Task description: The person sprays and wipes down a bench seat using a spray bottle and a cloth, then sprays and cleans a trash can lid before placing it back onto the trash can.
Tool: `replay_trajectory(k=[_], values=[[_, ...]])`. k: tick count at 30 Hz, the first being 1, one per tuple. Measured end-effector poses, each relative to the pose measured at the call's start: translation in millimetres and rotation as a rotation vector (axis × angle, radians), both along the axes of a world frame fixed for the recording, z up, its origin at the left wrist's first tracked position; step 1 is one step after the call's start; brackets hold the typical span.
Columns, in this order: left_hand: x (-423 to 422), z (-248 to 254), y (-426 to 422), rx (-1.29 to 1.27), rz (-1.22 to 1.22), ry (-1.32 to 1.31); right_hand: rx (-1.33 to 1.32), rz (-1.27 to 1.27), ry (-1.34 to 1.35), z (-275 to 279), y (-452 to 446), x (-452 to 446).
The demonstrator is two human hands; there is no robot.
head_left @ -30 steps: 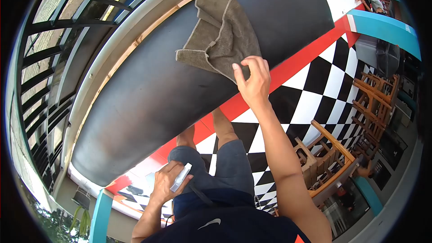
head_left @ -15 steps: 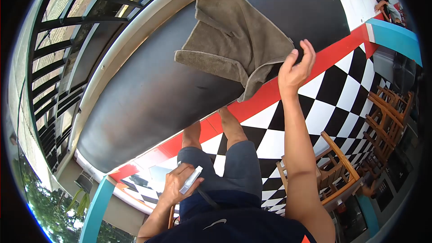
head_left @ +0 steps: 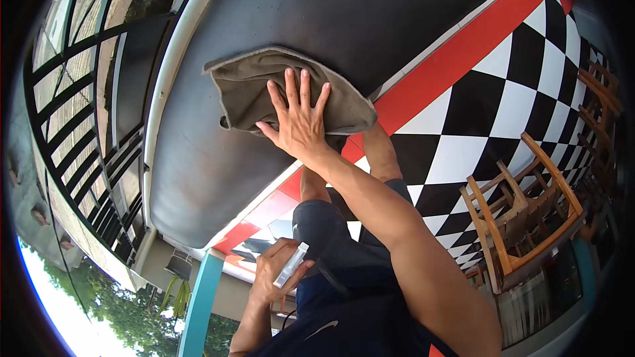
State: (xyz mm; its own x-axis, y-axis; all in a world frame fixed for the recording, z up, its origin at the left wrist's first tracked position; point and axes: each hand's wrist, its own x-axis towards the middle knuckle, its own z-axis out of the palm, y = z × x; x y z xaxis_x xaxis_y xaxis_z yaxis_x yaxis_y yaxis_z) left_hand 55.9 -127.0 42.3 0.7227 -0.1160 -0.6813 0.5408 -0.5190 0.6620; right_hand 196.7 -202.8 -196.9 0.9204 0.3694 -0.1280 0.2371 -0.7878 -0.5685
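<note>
a: body parts?
b: one right hand (head_left: 301,125), five digits showing. one left hand (head_left: 268,271). two legs (head_left: 380,153).
a: small stuff?
b: one cloth (head_left: 245,82), one white object (head_left: 291,266).
a: big stuff?
b: one black surface (head_left: 344,6), one red band (head_left: 456,56), one teal post (head_left: 202,301) lower left.
a: seating?
b: one wooden chair (head_left: 516,210) clear, wooden pieces (head_left: 600,89) far right too squeezed to count.
a: checkered floor tiles (head_left: 452,158)?
b: many, partly hidden, no exact count.

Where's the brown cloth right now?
In the head view, the cloth lies on the black surface, upper middle, under the spread right hand.
</note>
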Motion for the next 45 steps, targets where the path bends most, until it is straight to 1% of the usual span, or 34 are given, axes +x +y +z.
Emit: replay_trajectory(k=[2, 3, 4, 6, 7, 9, 10, 11, 12, 13, 14, 15, 16, 17, 20, 21, 24, 25, 27, 29, 30, 31, 32, 33, 34, 35, 37, 38, 39, 41, 42, 43, 44, 45], values=[[-11.6, 0.5, 13.3, 0.011, -0.038, -0.008, -0.135, -0.206, -0.054, -15.3, -46.1, 20.0], [-17.7, 0.6, 19.7, 0.014, -0.055, -0.008, -0.216, -0.300, -0.077, -22.0, -74.3, 49.6], [-19.8, -1.0, 23.5, 0.014, -0.077, -0.049, -0.338, -0.324, -0.148, -26.4, -102.4, 81.8], [-29.8, -9.1, 31.8, 0.004, -0.087, -0.047, -0.398, -0.470, -0.289, -44.0, -149.5, 156.5], [-35.1, -11.3, 35.0, 0.000, -0.091, -0.040, -0.432, -0.555, -0.350, -43.3, -162.2, 183.3], [-38.4, -13.2, 37.4, -0.001, -0.109, -0.018, -0.615, -0.743, -0.157, -9.6, -143.1, 207.6], [-36.4, -13.7, 37.9, -0.004, -0.122, -0.012, -0.392, -0.817, -0.275, -10.4, -121.6, 193.6], [-34.3, -13.3, 38.6, -0.010, -0.124, 0.001, -0.042, -0.747, -0.175, -20.6, -112.7, 166.0], [-33.6, -11.2, 38.7, -0.020, -0.130, 0.009, -0.065, -0.729, -0.044, -15.7, -86.8, 132.2], [-31.8, -11.5, 37.4, -0.032, -0.138, 0.015, -0.119, -0.674, 0.028, -11.7, -61.6, 91.8], [-29.1, -12.0, 37.5, -0.046, -0.177, -0.016, -0.075, -0.639, 0.099, -2.2, -40.4, 52.9], [-24.6, -10.4, 36.2, -0.051, -0.187, 0.013, -0.034, -0.579, 0.239, 3.3, -23.8, 18.9], [-18.8, -8.5, 34.4, -0.047, -0.204, 0.016, -0.011, -0.598, 0.176, -7.7, -10.2, -14.7], [-12.9, -9.2, 32.6, -0.040, -0.218, 0.017, 0.015, -0.613, 0.111, -20.5, -6.2, -27.8], [4.2, -10.8, 27.1, -0.027, -0.256, 0.031, -0.017, -0.553, 0.123, -26.1, -45.7, 11.8], [11.3, -11.4, 23.6, -0.013, -0.255, 0.046, -0.030, -0.626, -0.044, -34.1, -69.1, 44.4], [24.3, -16.7, 6.9, 0.002, -0.251, 0.069, -0.045, -0.817, -0.162, -43.8, -173.0, 189.1], [30.1, -18.9, -0.3, 0.004, -0.252, 0.080, 0.015, -0.904, -0.254, -39.7, -204.5, 240.2], [41.9, -21.9, -11.6, 0.003, -0.275, 0.092, -0.081, -0.933, 0.171, 9.6, -242.5, 302.5], [60.2, -22.4, -27.3, -0.002, -0.282, 0.114, 0.047, -0.955, -0.275, -40.2, -240.5, 290.7], [73.3, -20.8, -38.5, -0.008, -0.288, 0.093, 0.102, -0.936, -0.201, -31.1, -227.4, 259.7], [87.9, -19.5, -50.3, -0.013, -0.297, 0.082, 0.071, -0.902, -0.102, -34.4, -205.5, 220.5], [101.5, -15.9, -61.1, -0.014, -0.309, 0.080, 0.085, -0.824, -0.116, -35.7, -180.8, 174.7], [113.4, -10.8, -69.7, -0.014, -0.321, 0.089, 0.067, -0.712, -0.001, -24.5, -159.8, 133.2], [125.6, -9.5, -77.1, -0.026, -0.338, 0.095, 0.131, -0.669, 0.071, -25.1, -142.8, 98.8], [137.5, -11.2, -84.7, -0.021, -0.348, 0.054, 0.145, -0.595, 0.060, -27.0, -144.9, 86.9], [153.1, -11.7, -94.6, 0.000, -0.359, -0.004, 0.118, -0.575, 0.020, -29.7, -169.4, 115.3], [156.3, -12.1, -94.2, 0.032, -0.374, -0.033, 0.104, -0.616, -0.044, -34.4, -187.1, 139.1], [157.5, -14.7, -95.8, 0.066, -0.321, -0.092, 0.088, -0.649, -0.117, -43.3, -212.7, 176.1], [155.0, -17.3, -98.0, 0.140, -0.203, -0.207, 0.021, -0.762, -0.266, -42.4, -274.9, 266.5], [153.4, -18.0, -95.8, 0.157, -0.182, -0.207, 0.011, -0.792, -0.308, -48.8, -308.2, 310.9], [154.7, -19.0, -92.6, 0.160, -0.198, -0.222, 0.022, -0.886, -0.325, -57.4, -337.5, 354.7], [157.5, -20.8, -91.2, 0.170, -0.200, -0.234, 0.082, -0.976, -0.229, -48.5, -355.1, 386.5], [158.7, -22.2, -91.0, 0.179, -0.197, -0.252, -0.001, -0.989, -0.154, -45.3, -357.7, 400.6]])
